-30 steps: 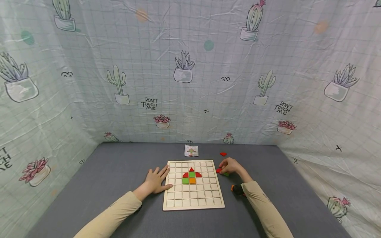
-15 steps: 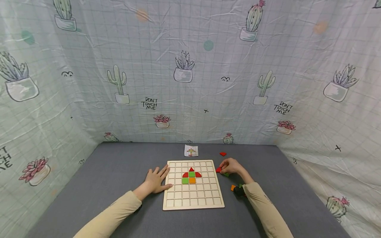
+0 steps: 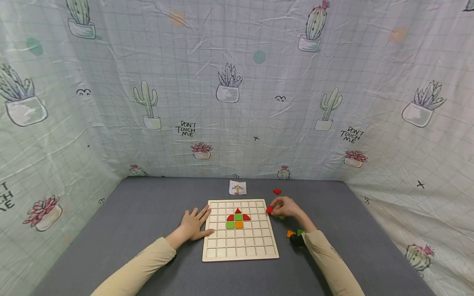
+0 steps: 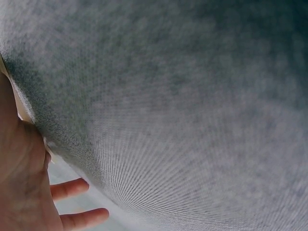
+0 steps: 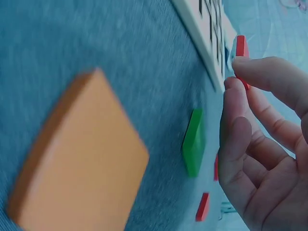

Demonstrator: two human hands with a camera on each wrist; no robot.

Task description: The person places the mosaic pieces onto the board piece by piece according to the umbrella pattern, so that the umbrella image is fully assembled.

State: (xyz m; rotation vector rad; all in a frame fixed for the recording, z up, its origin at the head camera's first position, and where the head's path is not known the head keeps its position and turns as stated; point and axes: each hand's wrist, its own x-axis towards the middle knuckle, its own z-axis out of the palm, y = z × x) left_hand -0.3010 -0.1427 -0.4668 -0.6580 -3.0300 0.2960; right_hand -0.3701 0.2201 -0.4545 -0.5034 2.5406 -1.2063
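My left hand [image 3: 193, 224] lies with spread fingers on the left edge of the wooden grid board [image 3: 255, 242]. In the left wrist view, part of that hand [image 4: 24, 178] shows with two straight fingers. My right hand [image 3: 286, 206] pinches a small red block [image 3: 269, 210] between thumb and fingertips, at the board's upper right edge. The right wrist view shows this red block [image 5: 241, 48] held on edge. On the board sit a red triangle [image 3: 238, 211], two rounded red blocks [image 3: 246, 217], two green squares [image 3: 230, 225] and an orange square [image 3: 239, 224].
A printed pattern card [image 3: 237, 188] lies behind the board. Another red block [image 3: 277, 191] is at the back right. A green block [image 3: 281, 217] lies under the right hand; an orange block [image 3: 291, 234] and a green one [image 3: 300, 232] lie by the right wrist. A cactus-print curtain [image 3: 237, 135] surrounds the table.
My right hand has lifted the red block slightly and brought it left to the board's edge. The orange and green blocks by the wrist show more. My left hand stays put.
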